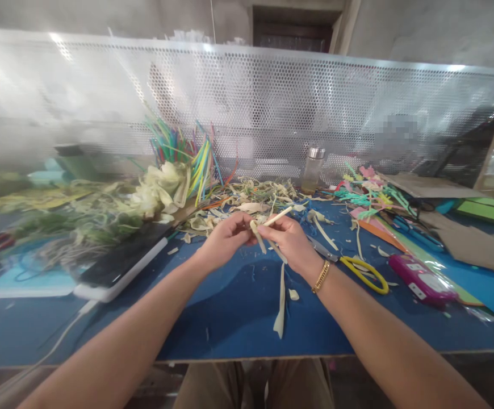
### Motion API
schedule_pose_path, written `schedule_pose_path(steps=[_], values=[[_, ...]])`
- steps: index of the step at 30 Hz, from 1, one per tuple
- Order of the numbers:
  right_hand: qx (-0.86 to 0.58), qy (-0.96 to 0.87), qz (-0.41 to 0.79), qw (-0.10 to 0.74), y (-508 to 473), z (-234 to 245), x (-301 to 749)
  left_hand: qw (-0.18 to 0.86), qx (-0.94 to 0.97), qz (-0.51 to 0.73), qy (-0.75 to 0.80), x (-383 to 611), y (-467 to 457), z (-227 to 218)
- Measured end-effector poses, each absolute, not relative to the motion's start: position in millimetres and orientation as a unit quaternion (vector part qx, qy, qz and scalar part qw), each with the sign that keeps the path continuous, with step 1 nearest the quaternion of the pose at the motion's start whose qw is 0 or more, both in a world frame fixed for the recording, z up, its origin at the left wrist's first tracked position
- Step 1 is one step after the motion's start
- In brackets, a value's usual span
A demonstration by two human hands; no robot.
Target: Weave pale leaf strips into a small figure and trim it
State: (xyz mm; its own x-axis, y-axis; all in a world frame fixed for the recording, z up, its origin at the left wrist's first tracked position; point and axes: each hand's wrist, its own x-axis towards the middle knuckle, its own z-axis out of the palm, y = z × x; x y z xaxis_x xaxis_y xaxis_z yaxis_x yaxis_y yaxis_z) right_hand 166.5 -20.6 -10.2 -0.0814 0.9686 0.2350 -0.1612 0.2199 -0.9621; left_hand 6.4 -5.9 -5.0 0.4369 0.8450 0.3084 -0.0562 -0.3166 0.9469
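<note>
A pale, folded husk strip (pixel 279 216) is between my two hands, above the middle of the blue table. My left hand (pixel 226 237) is closed, its fingertips pinching the strip's bent end. Thumb and fingers of my right hand (pixel 288 240) are closed around the same strip, one end of which points up and to the right. Below my right hand a long loose husk piece (pixel 281 301) lies on the table, near a small scrap (pixel 293 295). Scissors with yellow handles (pixel 364 275) lie beside my right wrist, their blades partly hidden by it.
Husk scraps (pixel 264 193) are heaped behind my hands. A phone (pixel 121 264) with a cable lies left, by a husk bunch (pixel 162 187) and coloured stems (pixel 187 147). At right are a magenta device (pixel 421 279), cardboard (pixel 472 238) and a bottle (pixel 314 169). A perforated metal panel (pixel 247 96) stands behind.
</note>
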Motion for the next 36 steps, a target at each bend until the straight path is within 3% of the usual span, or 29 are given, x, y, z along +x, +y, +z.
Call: schedule_pose_path(steps=[5,11,22,33,36], values=[[-0.374,-0.527,0.481,0.593,-20.4,-11.1,166.1,0.516,0.675,0.454,0.268,10.8,-8.2,-6.5],[-0.378,-0.534,0.480,0.585,-24.3,-8.3,162.7,0.380,0.737,0.460,0.316,8.0,-1.4,-10.6],[-0.410,-0.551,0.420,0.593,-24.1,-11.7,163.1,0.543,0.643,0.462,0.280,12.5,-7.9,-11.4],[-0.413,-0.499,0.480,0.592,-21.4,-12.7,161.5,0.537,0.627,0.466,0.319,12.6,-8.3,-6.4],[-0.440,-0.528,0.448,0.571,-18.5,-14.2,166.7,0.540,0.618,0.467,0.329,11.1,-6.0,-6.2]])
